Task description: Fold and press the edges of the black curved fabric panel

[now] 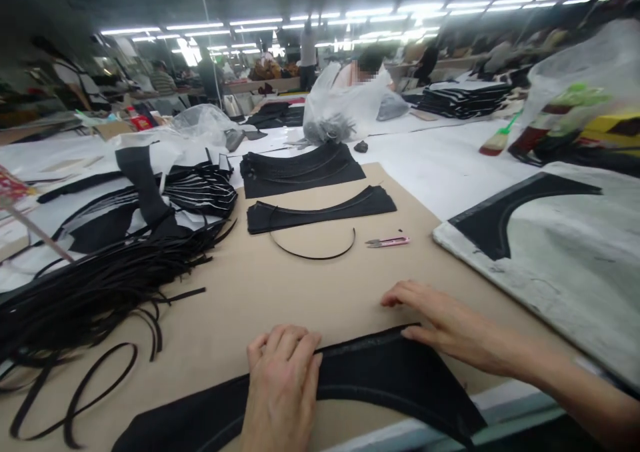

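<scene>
A curved black fabric piece (370, 372) lies at the near edge of the brown board, with a paler line along its curved edge. My left hand (283, 379) presses on its middle, fingers bent and held together at the upper edge; the fingertips' underside is hidden. At the piece's upper right corner, the thumb of my right hand (440, 322) touches the fabric while its fingers reach out over the board, apart from the thumb. Farther off lie pink-handled thread snips (389, 242), a thin black strip (315, 257) bent in an arc, and a stack of curved black pieces (320, 213).
Another black stack (300, 172) lies behind. Black strips (115, 292) heap up on the left. At right, a pale slab (565, 239) bears a black curved piece (505, 215); a brush (500, 139) lies beyond. A plastic bag (340, 109) and a person (363, 72) are across the table.
</scene>
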{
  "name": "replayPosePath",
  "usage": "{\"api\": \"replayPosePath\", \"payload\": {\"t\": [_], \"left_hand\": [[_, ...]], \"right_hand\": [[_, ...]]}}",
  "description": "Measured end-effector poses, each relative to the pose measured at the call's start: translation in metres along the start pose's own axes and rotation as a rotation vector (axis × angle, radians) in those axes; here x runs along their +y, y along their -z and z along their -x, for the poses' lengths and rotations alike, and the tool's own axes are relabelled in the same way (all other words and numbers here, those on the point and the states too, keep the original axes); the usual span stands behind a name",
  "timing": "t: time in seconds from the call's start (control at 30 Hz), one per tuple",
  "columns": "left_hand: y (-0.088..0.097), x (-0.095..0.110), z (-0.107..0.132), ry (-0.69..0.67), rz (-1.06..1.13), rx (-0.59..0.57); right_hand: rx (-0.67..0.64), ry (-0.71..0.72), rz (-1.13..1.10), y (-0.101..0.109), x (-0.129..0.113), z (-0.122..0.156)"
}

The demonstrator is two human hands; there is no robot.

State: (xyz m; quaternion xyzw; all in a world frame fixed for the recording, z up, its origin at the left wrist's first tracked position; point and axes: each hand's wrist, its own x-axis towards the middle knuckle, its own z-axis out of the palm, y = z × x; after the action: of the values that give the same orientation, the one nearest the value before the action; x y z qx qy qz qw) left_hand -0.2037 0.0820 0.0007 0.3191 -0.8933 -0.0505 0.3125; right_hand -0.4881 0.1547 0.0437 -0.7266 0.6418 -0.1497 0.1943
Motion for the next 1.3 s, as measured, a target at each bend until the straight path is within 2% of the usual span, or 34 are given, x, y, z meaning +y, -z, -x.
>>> {"api": "replayPosePath", "payload": {"t": [0.07, 0.17, 0.3, 0.47, 0.6, 0.7, 0.8, 0.93, 1.03, 1.13, 1.2, 1.23, 1.3], "left_hand": [[-0.006, 0.003, -0.005, -0.027, 0.022, -0.028], [-0.017, 0.012, -0.013, -0.052, 0.075, -0.064], [-0.029, 0.036, -0.030, -0.058, 0.144, -0.124], [-0.042, 0.067, -0.051, 0.006, 0.247, -0.136], [-0.052, 0.078, -0.060, 0.006, 0.288, -0.182], [-0.058, 0.082, -0.062, 0.024, 0.333, -0.204], [-0.058, 0.085, -0.064, 0.064, 0.389, -0.249], [-0.044, 0.087, -0.073, 0.179, 0.497, -0.373], [-0.034, 0.084, -0.081, 0.302, 0.663, -0.457], [-0.030, 0.079, -0.086, 0.326, 0.815, -0.528], [-0.030, 0.077, -0.087, 0.336, 0.816, -0.517], [-0.030, 0.077, -0.085, 0.336, 0.771, -0.469], [-0.032, 0.079, -0.081, 0.288, 0.611, -0.294]], "right_hand": [[0.012, -0.059, -0.001, 0.005, 0.012, 0.014], [0.009, -0.139, -0.012, 0.005, 0.017, 0.026], [0.057, -0.166, 0.002, -0.002, 0.012, 0.025], [0.081, -0.244, 0.028, -0.005, 0.011, 0.022], [0.074, -0.301, -0.008, -0.004, 0.010, 0.024], [0.109, -0.255, -0.115, -0.003, 0.006, 0.030], [0.090, -0.220, -0.314, -0.004, 0.002, 0.035], [0.085, -0.172, -0.591, -0.007, -0.002, 0.035], [0.120, -0.178, -0.714, -0.009, -0.005, 0.030], [0.142, -0.210, -0.780, -0.013, -0.007, 0.026], [0.156, -0.206, -0.815, -0.018, -0.006, 0.024], [0.160, -0.205, -0.831, -0.020, -0.006, 0.023], [0.170, -0.213, -0.861, -0.025, -0.005, 0.022]]}}
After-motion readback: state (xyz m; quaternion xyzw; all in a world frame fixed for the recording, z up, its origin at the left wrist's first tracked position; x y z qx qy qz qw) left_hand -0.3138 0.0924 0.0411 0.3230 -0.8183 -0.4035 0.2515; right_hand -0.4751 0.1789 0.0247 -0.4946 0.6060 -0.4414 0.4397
